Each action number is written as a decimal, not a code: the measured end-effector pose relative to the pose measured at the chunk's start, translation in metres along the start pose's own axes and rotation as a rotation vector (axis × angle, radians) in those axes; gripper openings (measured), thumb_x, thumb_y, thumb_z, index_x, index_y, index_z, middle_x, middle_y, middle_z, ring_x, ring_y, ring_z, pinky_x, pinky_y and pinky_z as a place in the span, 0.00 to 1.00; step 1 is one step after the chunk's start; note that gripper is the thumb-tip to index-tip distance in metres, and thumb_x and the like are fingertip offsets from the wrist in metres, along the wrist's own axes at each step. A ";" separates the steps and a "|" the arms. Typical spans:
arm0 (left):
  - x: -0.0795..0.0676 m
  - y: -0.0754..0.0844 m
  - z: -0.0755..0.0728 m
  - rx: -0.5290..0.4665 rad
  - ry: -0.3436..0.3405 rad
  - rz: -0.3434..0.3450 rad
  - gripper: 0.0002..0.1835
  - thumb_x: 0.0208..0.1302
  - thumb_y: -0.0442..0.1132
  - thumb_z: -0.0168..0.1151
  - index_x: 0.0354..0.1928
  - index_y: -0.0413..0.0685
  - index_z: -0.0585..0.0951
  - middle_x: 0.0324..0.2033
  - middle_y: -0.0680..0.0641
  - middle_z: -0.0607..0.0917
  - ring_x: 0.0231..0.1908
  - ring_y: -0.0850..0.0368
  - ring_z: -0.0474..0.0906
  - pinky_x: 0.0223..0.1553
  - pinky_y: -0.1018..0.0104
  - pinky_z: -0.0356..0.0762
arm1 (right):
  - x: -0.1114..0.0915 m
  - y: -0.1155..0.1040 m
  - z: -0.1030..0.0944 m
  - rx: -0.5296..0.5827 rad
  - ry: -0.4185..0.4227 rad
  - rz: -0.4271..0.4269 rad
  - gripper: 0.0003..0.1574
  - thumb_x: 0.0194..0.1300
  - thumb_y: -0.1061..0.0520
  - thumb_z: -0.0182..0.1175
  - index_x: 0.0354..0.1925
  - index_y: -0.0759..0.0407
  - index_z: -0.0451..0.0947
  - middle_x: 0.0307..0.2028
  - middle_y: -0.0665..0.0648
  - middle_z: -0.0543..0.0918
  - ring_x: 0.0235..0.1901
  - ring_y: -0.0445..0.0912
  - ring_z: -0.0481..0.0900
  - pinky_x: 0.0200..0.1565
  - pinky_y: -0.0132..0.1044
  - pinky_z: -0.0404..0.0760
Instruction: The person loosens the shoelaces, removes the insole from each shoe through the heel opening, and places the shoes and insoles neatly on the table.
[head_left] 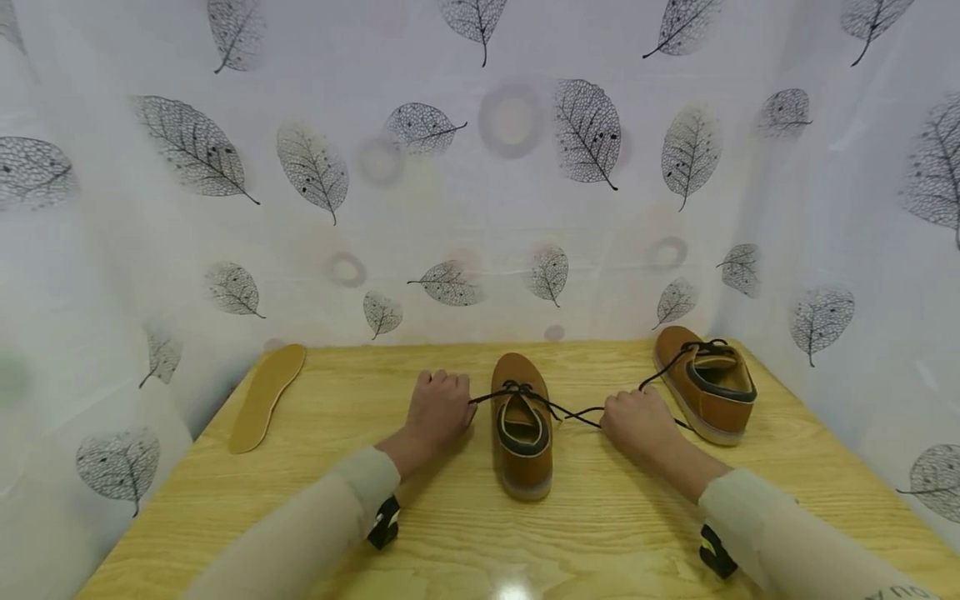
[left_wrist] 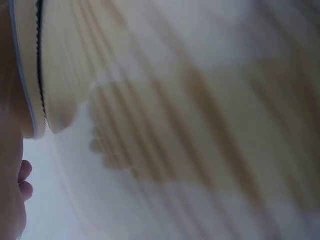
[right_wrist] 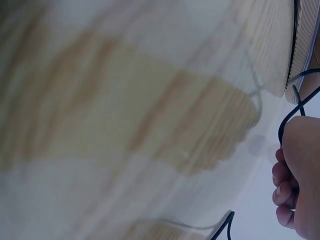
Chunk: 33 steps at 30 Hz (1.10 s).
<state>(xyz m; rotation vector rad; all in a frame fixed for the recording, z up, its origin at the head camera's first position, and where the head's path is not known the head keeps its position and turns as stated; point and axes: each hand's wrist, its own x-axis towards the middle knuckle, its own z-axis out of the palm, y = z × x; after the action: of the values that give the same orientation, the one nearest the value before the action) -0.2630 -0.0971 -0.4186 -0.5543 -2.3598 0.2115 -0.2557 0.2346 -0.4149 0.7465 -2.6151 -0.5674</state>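
Note:
A brown lace-up shoe point(head_left: 525, 467) stands upright mid-table, its toe pointing away from me. Left of it, my left hand point(head_left: 441, 406) grips one end of the dark shoelace point(head_left: 489, 396), which is drawn out sideways. On the other side my right hand point(head_left: 639, 422) holds the lace's other end, its fingers curled round the cord in the right wrist view point(right_wrist: 286, 187). Between shoe and right hand the dark cord crosses itself. In the left wrist view only part of the left hand point(left_wrist: 11, 185) shows, beside the shoe's sole edge point(left_wrist: 30, 70).
A second brown shoe point(head_left: 720, 412) with dark laces stands at the back right, near the right hand. A tan insole point(head_left: 266, 400) lies at the far left of the wooden table point(head_left: 465, 542). Behind hangs a white leaf-patterned curtain point(head_left: 480, 217).

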 end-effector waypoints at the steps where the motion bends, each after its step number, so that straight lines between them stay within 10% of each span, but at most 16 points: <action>1: -0.002 -0.002 0.002 0.000 -0.024 0.004 0.17 0.59 0.53 0.69 0.32 0.46 0.80 0.26 0.48 0.84 0.30 0.49 0.80 0.38 0.54 0.72 | 0.000 0.000 -0.001 -0.005 -0.010 -0.004 0.19 0.62 0.59 0.62 0.16 0.56 0.71 0.16 0.54 0.70 0.17 0.48 0.69 0.25 0.46 0.68; 13: -0.013 -0.017 0.000 0.038 -0.127 0.153 0.15 0.63 0.52 0.65 0.30 0.47 0.79 0.24 0.49 0.82 0.26 0.53 0.76 0.34 0.57 0.69 | -0.003 0.000 0.000 0.020 -0.025 -0.003 0.18 0.62 0.57 0.62 0.17 0.55 0.72 0.16 0.53 0.71 0.18 0.47 0.70 0.25 0.45 0.69; 21: -0.023 -0.032 -0.003 0.066 -0.279 0.163 0.15 0.64 0.52 0.64 0.35 0.46 0.81 0.26 0.49 0.82 0.28 0.53 0.75 0.38 0.57 0.70 | -0.007 0.007 0.000 0.074 -0.010 0.027 0.15 0.63 0.56 0.62 0.20 0.56 0.75 0.18 0.54 0.76 0.21 0.51 0.75 0.27 0.50 0.74; 33: -0.038 -0.057 -0.003 0.034 -0.294 0.151 0.15 0.63 0.49 0.66 0.33 0.43 0.79 0.25 0.46 0.82 0.27 0.50 0.74 0.36 0.55 0.69 | -0.015 0.017 0.005 0.058 -0.031 0.030 0.16 0.62 0.61 0.61 0.18 0.55 0.74 0.17 0.53 0.74 0.17 0.47 0.72 0.22 0.46 0.72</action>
<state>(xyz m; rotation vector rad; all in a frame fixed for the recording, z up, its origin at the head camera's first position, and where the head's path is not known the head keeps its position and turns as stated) -0.2545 -0.1650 -0.4224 -0.7279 -2.5918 0.4269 -0.2533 0.2579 -0.4143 0.7211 -2.6767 -0.5001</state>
